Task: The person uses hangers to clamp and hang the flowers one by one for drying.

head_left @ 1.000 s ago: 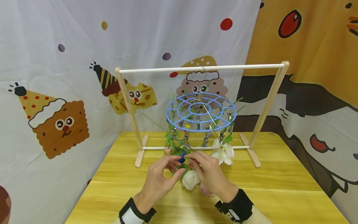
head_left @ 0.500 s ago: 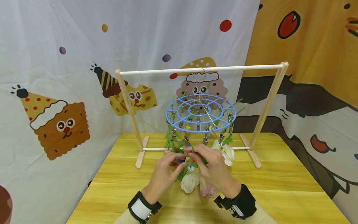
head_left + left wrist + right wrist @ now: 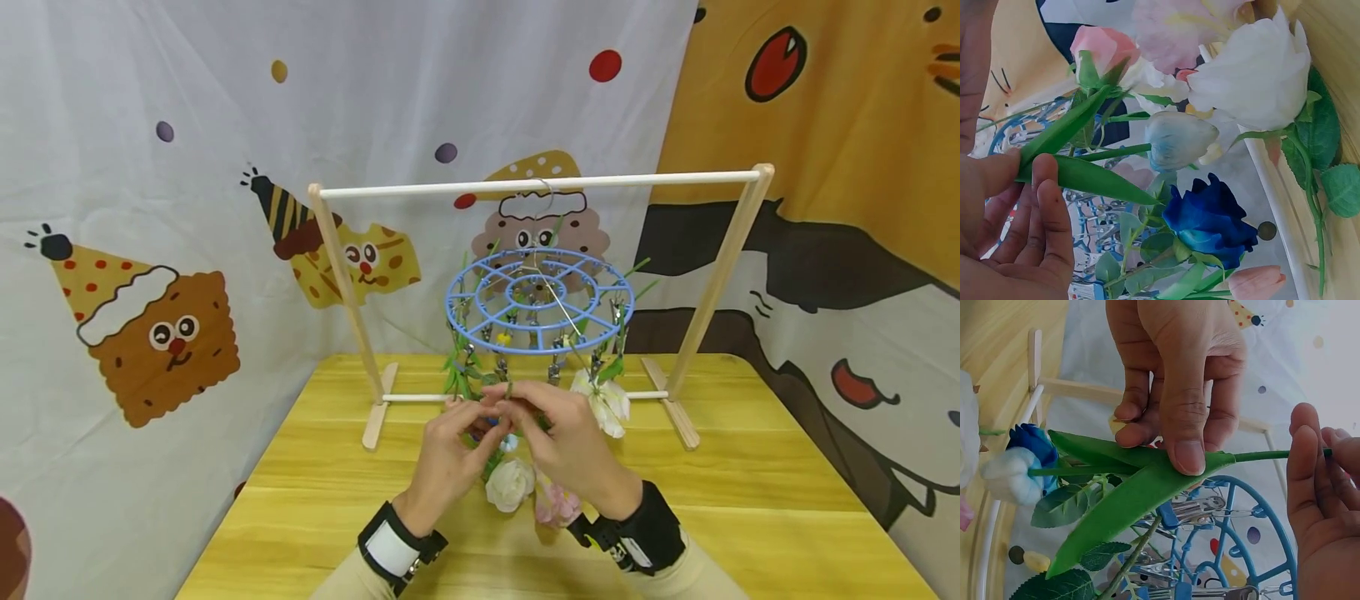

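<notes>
A white-and-blue artificial tulip (image 3: pixel 1179 140) points downward, its flower below the hands. My left hand (image 3: pixel 453 446) pinches its long green leaves (image 3: pixel 1141 487) where they meet the stem, thumb in front. Higher up, my right hand (image 3: pixel 566 433) pinches the thin bare stem (image 3: pixel 1263 455) near its end; the left wrist view shows only part of that hand. In the head view the fingers of both hands hide most of the stem. Close by hang a blue rose (image 3: pixel 1210 219) and a white rose (image 3: pixel 1254 75).
A round blue clip hanger (image 3: pixel 540 346) hangs from a wooden rack (image 3: pixel 720 275), with metal clips (image 3: pixel 1200 509) beneath it. A white lily (image 3: pixel 602 402) and a pink flower (image 3: pixel 557 505) hang on the right. The wooden table (image 3: pixel 750 517) lies underneath.
Both hands have drawn closer together, and the right hand's fingertips have risen slightly. The tulip's pale flower now shows beneath the hands, and more of the pink flower is visible.
</notes>
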`<action>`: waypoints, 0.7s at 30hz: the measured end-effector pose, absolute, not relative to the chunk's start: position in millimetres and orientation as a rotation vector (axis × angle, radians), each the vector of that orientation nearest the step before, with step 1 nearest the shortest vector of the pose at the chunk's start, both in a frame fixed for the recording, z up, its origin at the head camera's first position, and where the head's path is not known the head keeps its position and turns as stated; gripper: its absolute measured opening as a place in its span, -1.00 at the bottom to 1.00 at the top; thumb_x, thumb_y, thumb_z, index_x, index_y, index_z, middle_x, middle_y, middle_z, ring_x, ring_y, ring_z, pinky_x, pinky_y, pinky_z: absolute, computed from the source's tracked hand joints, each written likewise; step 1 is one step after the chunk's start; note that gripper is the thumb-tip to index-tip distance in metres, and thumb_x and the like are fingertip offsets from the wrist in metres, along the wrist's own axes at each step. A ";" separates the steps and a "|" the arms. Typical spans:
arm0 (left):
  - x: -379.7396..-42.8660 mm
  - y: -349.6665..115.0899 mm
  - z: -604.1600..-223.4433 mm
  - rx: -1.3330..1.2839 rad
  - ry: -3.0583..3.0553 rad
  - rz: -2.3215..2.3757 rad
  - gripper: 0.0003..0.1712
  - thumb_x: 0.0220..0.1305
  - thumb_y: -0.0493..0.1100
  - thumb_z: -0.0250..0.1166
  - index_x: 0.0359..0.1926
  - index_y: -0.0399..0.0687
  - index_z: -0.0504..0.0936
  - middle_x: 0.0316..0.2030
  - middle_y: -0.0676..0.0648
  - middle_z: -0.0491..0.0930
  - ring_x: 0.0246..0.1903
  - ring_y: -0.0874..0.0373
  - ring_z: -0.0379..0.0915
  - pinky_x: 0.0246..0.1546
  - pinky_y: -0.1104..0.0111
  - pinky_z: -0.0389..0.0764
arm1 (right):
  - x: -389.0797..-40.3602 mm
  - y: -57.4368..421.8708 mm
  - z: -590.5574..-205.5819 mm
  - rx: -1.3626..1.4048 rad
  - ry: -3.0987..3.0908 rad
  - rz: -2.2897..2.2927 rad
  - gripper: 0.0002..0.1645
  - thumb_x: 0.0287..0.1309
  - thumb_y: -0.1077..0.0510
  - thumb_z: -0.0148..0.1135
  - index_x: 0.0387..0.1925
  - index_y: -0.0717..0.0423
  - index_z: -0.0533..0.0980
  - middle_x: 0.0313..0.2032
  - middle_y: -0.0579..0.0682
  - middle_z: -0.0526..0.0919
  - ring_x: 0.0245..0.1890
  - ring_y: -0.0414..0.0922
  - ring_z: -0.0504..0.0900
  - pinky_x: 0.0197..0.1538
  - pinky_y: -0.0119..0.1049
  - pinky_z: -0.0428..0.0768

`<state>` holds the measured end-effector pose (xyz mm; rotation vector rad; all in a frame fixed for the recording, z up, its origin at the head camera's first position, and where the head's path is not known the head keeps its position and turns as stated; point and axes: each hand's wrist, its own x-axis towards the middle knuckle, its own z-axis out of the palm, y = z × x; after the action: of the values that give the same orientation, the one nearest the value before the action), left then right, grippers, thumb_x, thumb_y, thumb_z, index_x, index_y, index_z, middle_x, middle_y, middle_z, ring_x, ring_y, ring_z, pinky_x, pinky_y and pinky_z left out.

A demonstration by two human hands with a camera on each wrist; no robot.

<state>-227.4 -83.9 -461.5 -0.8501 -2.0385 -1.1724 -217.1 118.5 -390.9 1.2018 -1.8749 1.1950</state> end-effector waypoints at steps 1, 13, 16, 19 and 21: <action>-227.3 -83.3 -460.8 -0.840 -2.045 -1.182 -0.81 0.50 -0.31 0.62 0.05 -0.04 0.88 -0.19 -0.01 0.91 -0.32 0.22 0.86 -0.23 0.44 0.86 | -216.7 119.6 -390.9 1.190 -1.877 1.201 -0.55 0.43 0.61 0.41 0.21 0.22 0.77 0.01 0.17 0.94 -0.43 -0.23 0.77 -0.30 -0.53 0.71; -219.0 -86.4 -450.0 -0.697 -2.040 -1.353 -0.89 0.53 -0.22 0.62 -0.01 -0.02 0.88 -0.29 0.02 0.88 -0.39 0.24 0.78 -0.34 0.38 0.82 | -216.6 153.4 -396.2 0.650 -1.963 0.900 -0.81 0.34 0.44 0.63 -0.10 0.24 0.78 -0.32 0.04 0.84 -0.48 -0.18 0.76 -0.37 -0.48 0.68; -217.3 -84.6 -447.0 -0.705 -2.041 -1.376 -0.89 0.55 -0.20 0.61 0.00 -0.01 0.88 -0.28 0.02 0.88 -0.39 0.24 0.77 -0.34 0.37 0.82 | -216.2 156.1 -395.4 0.571 -2.070 0.835 -0.75 0.40 0.34 0.65 0.03 0.31 0.78 -0.20 0.13 0.91 -0.46 -0.14 0.80 -0.37 -0.36 0.75; -215.9 -80.9 -445.5 -0.714 -2.050 -1.403 -0.90 0.56 -0.19 0.61 0.01 -0.03 0.88 -0.26 0.00 0.89 -0.38 0.24 0.78 -0.34 0.36 0.83 | -216.1 156.6 -394.4 0.529 -2.201 0.865 -0.60 0.51 0.22 0.61 0.23 0.36 0.75 -0.05 0.19 0.94 -0.40 -0.09 0.86 -0.33 -0.29 0.80; -215.4 -78.3 -445.2 -0.712 -2.057 -1.420 -0.90 0.56 -0.19 0.60 0.01 -0.03 0.88 -0.25 -0.01 0.89 -0.37 0.25 0.79 -0.33 0.37 0.84 | -217.4 157.4 -393.7 0.514 -2.277 0.916 -0.53 0.58 0.14 0.56 0.32 0.35 0.72 -0.02 0.20 0.94 -0.34 -0.06 0.89 -0.30 -0.30 0.80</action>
<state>-215.4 -78.3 -445.2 -0.7117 -2.0571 -1.4200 -217.4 157.4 -393.7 0.5138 -2.2768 0.9163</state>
